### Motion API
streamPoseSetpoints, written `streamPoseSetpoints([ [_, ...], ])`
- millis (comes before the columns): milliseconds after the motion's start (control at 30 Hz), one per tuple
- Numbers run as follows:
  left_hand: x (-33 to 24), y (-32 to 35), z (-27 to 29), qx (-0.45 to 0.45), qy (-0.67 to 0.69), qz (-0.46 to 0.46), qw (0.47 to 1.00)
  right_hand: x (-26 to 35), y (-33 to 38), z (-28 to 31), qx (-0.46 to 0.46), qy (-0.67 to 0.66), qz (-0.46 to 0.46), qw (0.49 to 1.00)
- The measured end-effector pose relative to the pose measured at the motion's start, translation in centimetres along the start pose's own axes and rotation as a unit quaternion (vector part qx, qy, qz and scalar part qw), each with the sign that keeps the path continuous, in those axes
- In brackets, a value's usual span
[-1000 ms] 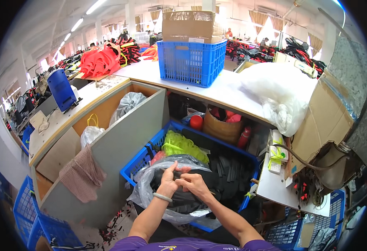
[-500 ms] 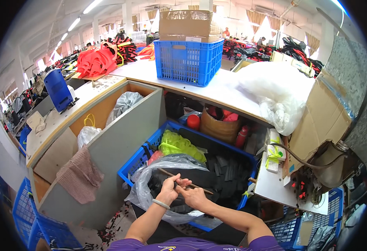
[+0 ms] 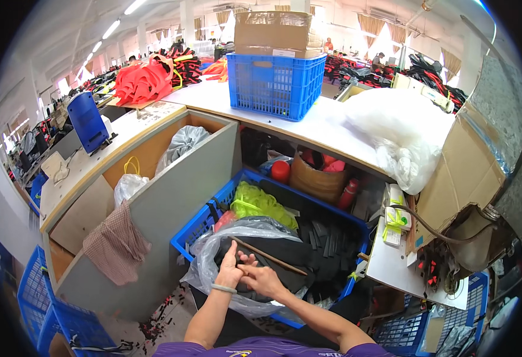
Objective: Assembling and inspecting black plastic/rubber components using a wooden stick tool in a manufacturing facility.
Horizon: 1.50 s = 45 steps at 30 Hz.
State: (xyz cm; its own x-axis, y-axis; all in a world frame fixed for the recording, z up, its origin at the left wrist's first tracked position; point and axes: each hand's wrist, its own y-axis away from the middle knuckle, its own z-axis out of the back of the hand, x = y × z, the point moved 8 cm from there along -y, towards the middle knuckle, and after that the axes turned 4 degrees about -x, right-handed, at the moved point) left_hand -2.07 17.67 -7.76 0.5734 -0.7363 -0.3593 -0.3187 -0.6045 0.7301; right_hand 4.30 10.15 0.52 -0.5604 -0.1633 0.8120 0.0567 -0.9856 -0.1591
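Note:
My left hand (image 3: 231, 269), with a pale band at the wrist, is raised with its fingers apart, palm towards my right hand. My right hand (image 3: 262, 281) meets it at the palm. Its fingers are bent, and whatever they pinch, if anything, is hidden. Just beyond both hands a thin brown stick (image 3: 273, 257) lies slantwise over black material (image 3: 285, 249). This material sits in a clear plastic bag (image 3: 204, 265) with its mouth spread open, inside a blue crate (image 3: 180, 238). Loose black strips (image 3: 326, 238) and a bright yellow-green bundle (image 3: 255, 202) share the crate.
A grey panel (image 3: 172, 196) with a checked cloth (image 3: 115, 244) over it stands left. Behind is a white table (image 3: 204, 95) bearing a blue crate (image 3: 276, 86) and a cardboard box (image 3: 273, 33). At right are a side table (image 3: 392, 273) and a cardboard sheet (image 3: 463, 178).
My hands have shifted slightly left, off the stick they overlapped before. The left fingers have straightened upward, and the stick now shows along its whole length. The view has shifted a little.

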Motion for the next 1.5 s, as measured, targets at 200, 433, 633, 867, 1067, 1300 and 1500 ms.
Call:
streamPoseSetpoints([
  [200,1.8,3.2,-3.2,0.089,-0.036,0.053,0.994,-2.7,-0.2,2.3,0.042,-0.323,-0.131,0.936],
  [433,3.2,0.2,-2.9,0.112,0.089,0.025,0.989,0.2,0.6,5.1,-0.298,0.068,0.025,0.952],
  [633,3.8,0.1,-2.5,0.074,0.101,0.075,0.989,0.6,1.1,5.6,-0.308,0.044,0.085,0.946],
  [867,3.6,0.2,-2.3,0.060,0.114,0.058,0.990,1.2,1.1,4.4,-0.301,0.160,0.121,0.932],
  [1067,6.2,-0.3,0.7,0.018,0.029,0.013,0.999,-0.7,2.0,-0.2,-0.037,0.371,0.117,0.920],
  [1300,5.9,-1.2,1.8,0.039,0.038,0.119,0.991,-2.2,1.9,-2.0,-0.004,0.248,0.048,0.968],
  [1500,5.7,0.6,2.6,0.044,-0.025,0.067,0.996,-1.0,3.5,-2.0,-0.008,0.226,-0.014,0.974],
])
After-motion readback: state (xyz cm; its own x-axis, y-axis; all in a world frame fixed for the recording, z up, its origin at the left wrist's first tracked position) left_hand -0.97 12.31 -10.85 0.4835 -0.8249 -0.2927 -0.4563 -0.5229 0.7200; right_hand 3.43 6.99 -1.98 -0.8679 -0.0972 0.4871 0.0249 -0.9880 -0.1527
